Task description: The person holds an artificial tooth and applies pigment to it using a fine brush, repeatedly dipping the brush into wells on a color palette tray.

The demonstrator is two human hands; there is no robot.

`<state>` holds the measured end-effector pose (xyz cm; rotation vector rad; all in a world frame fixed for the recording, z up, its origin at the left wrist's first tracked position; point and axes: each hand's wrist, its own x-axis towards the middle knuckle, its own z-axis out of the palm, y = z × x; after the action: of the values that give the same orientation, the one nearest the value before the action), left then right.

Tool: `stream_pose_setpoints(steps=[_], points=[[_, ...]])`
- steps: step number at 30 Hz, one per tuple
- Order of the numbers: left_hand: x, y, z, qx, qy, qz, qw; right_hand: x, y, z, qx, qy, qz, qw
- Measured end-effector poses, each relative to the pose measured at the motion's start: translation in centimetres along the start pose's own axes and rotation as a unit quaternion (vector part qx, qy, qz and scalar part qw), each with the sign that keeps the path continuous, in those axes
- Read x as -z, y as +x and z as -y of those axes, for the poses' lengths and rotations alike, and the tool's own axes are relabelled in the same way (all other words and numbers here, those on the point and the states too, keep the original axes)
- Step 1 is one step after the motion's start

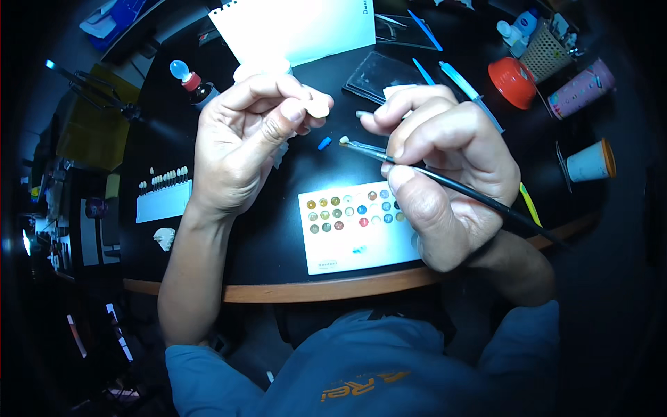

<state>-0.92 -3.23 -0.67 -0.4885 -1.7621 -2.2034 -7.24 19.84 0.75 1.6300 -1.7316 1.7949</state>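
Note:
My left hand (246, 139) pinches a small cream-coloured piece (317, 108) between thumb and fingers, left of centre. My right hand (451, 174) grips a slim black-handled brush (478, 198), its tip pointing toward my left hand. At that end, beside a thin metallic part (368, 147), is a tiny ivory tooth-shaped piece (344, 140); how it is supported is unclear. A small blue piece (324, 143) lies on the dark desk between my hands. Below them sits a white palette (326, 251) with several round wells of coloured paste, partly covered by my right hand.
A white shade-tab holder (163, 205) and crumpled white item (165, 238) lie left; a dropper bottle (201, 94) and paper pad (292, 28) behind. At right are syringe-like tool (458, 80), red bowl (511, 82), basket (545, 52), pink cylinder (580, 90) and cup (587, 165).

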Motion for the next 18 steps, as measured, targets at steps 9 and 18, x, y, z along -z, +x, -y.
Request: stream_pose_setpoints(steps=[9,18], points=[[-1.1,-0.1,0.5,0.017,-0.010,0.037,0.999,0.3,0.1,-0.4,0.098,0.043,-0.035,0.994],[-1.4,-0.1,0.8,0.017,-0.012,0.047,0.999,0.4,0.3,-0.1,0.114,0.004,-0.021,0.993]])
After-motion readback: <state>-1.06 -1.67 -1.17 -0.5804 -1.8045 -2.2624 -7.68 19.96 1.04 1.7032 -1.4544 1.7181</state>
